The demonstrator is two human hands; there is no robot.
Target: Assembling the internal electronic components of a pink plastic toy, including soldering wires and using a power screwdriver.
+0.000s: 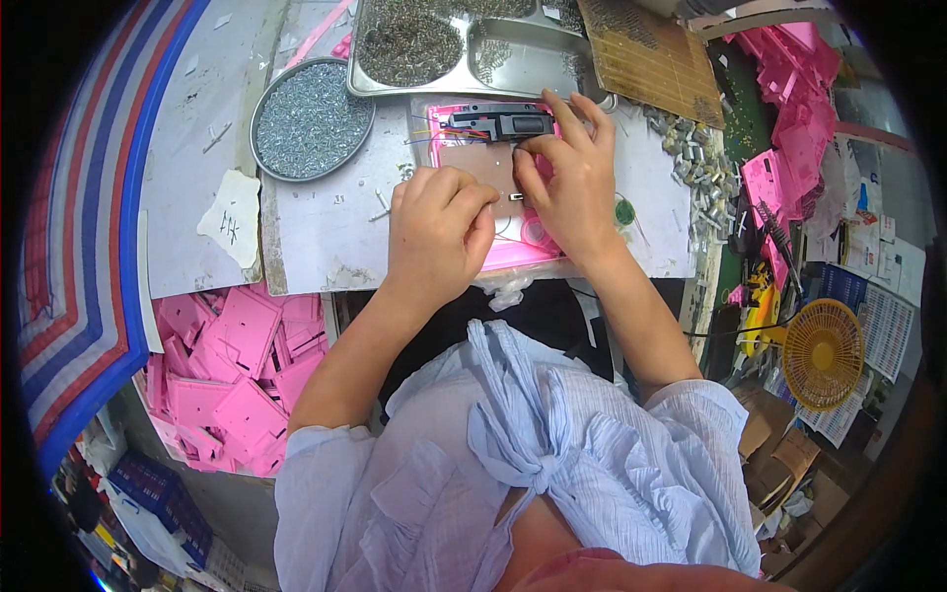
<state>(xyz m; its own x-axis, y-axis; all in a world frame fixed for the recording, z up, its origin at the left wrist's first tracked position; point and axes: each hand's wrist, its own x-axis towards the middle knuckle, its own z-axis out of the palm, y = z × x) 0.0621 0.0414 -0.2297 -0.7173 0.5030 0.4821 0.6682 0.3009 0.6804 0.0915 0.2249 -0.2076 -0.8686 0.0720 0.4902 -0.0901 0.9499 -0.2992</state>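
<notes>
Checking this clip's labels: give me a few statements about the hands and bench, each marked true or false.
1. Both hands work over a pink case. True.
2. The right hand is on a black part at the case's far end. True; its fingers touch it.
3. The round tray of screws is empty. False: it is full of small grey screws.
4. The left hand holds a yellow fan. False: the fan stands off to the right, untouched; the left hand is curled over the case.
5. A pile of pink parts lies lower left. True.
</notes>
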